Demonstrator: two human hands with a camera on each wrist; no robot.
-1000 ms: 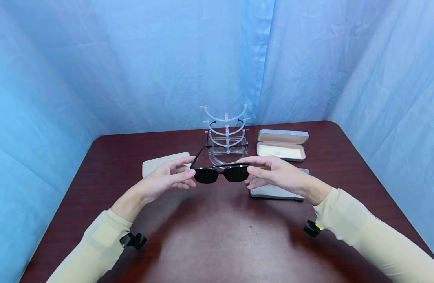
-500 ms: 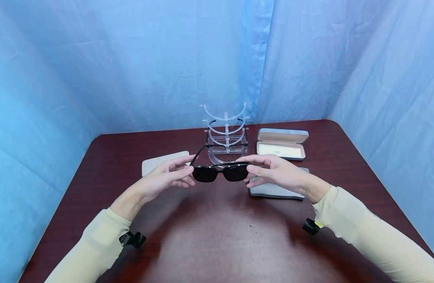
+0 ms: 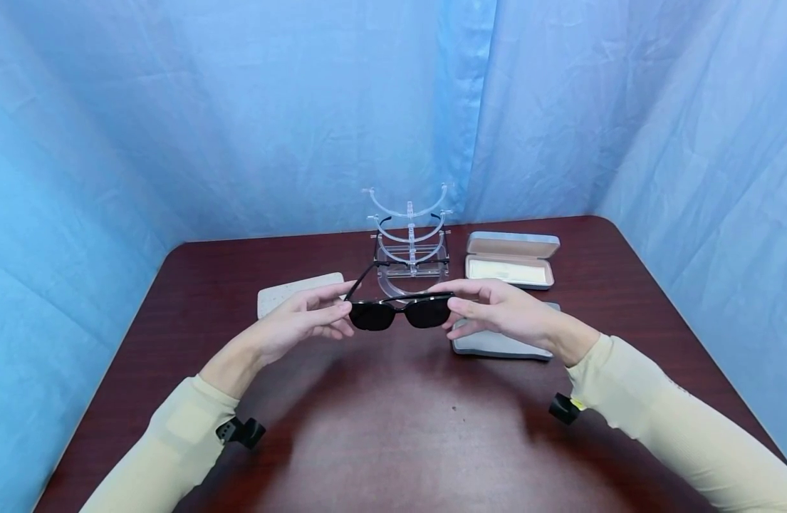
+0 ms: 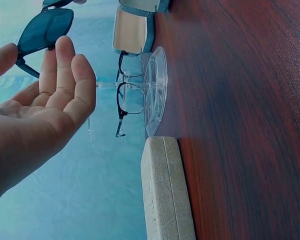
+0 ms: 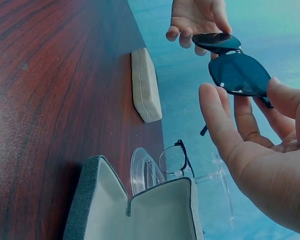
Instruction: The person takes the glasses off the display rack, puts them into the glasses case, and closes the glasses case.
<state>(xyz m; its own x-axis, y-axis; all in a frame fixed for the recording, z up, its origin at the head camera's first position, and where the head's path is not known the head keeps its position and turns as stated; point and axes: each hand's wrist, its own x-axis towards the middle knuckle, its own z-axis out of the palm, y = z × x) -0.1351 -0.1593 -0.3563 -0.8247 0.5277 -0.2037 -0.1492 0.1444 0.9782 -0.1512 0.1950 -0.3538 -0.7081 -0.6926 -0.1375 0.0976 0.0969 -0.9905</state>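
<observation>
Between both hands, raised above the table, is a pair of black sunglasses [image 3: 428, 313] with dark lenses facing me. My left hand [image 3: 306, 317] pinches the frame's left end by thumb and fingers; that side's arm stretches back toward the stand. At the other end my right hand [image 3: 498, 313] pinches the right hinge area. In the right wrist view the sunglasses [image 5: 240, 74] show thumb and fingertips at the near lens edge. Behind them stands a clear tiered glasses stand [image 3: 411, 231], and a pair of thin dark-rimmed eyeglasses [image 4: 121, 97] sits on it.
A pale closed glasses case [image 3: 293, 291] lies behind my left hand. An open case [image 3: 547, 248] with a light cloth [image 3: 505, 271] inside stands at the back right. Another open grey case [image 3: 496, 345] is partly under my right hand. Blue curtains [image 3: 271, 121] surround the dark red table [image 3: 393, 427].
Both hands and the sunglasses stay nearly still, still gripped at both ends; the whole head view shifts up by only a few pixels.
</observation>
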